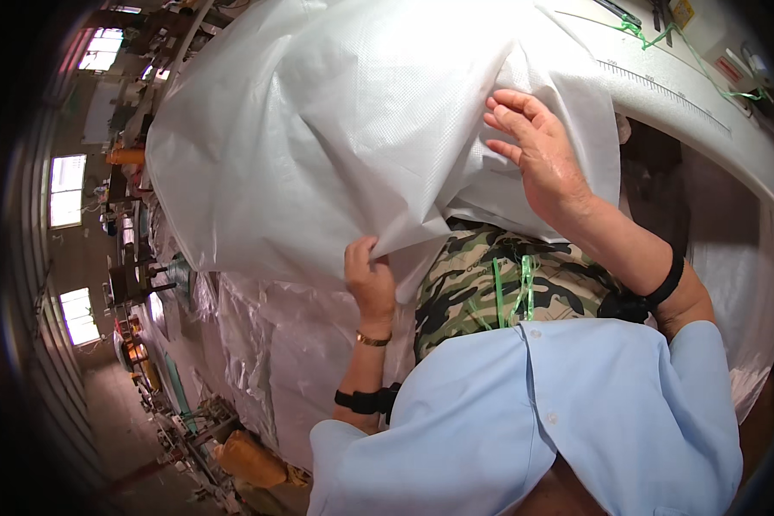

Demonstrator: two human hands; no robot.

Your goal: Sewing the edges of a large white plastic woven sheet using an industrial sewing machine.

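A large white woven plastic sheet (318, 129), perhaps a sack, spreads over the work surface and hangs down across my lap in folds. At its near edge my left hand (370, 284) is closed, with the edge pinched between thumb and fingers. Farther right and higher up, my right hand (537, 150) is over a raised fold of the sheet. Its fingers are slightly bent and apart, gripping nothing that I can see. Several green plastic strips (513, 292) lie on my camouflage-patterned lap (464, 267), just below the sheet.
A white table edge with a ruler scale (662, 90) curves along the right. Green string (654, 39) trails over it near a pale machine body (731, 43). Crumpled clear plastic (267, 353) is to my left. Machinery and an orange bundle (249, 460) stand farther left.
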